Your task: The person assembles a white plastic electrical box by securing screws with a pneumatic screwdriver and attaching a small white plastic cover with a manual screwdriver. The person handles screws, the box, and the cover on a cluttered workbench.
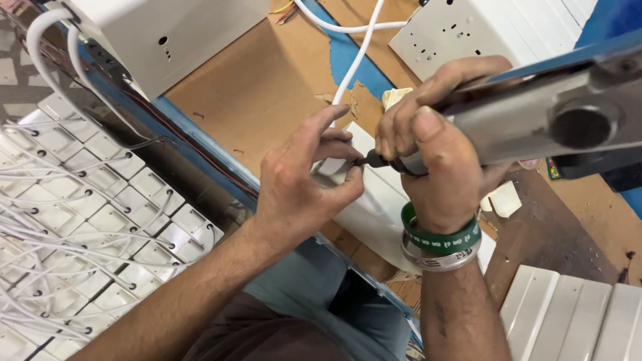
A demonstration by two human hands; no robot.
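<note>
the right hand (438, 157), at centre right of the frame, is closed around the grey barrel of a powered screwdriver (535, 117) that runs off toward the upper right edge. its dark tip (368, 160) points left and meets the edge of a white plastic casing (381, 200) lying on the brown workbench (261, 93) in the middle of the frame. the left hand (304, 180), just left of centre, is partly curled: thumb and bent fingers pinch right at the tip, seemingly steadying a small fastener against the casing, while the index finger sticks out toward the upper right. the fastener itself is too small to make out. a green band and a metal bangle (441, 251) sit on the right wrist.

to do this step well, it looks wise for the person to keep the tool in line with the hole, press lightly before driving, and draw the pinching fingers clear once the tip has seated, since the bit could slip off onto the plastic or the fingertips.

farther out, a white cable (354, 63) runs up from the casing to the top centre. a white socket plate (468, 30) lies at upper right, a white box (174, 33) at upper left. rows of wired white modules (87, 220) fill the lower left, and ribbed white panels (575, 321) the lower right.
</note>
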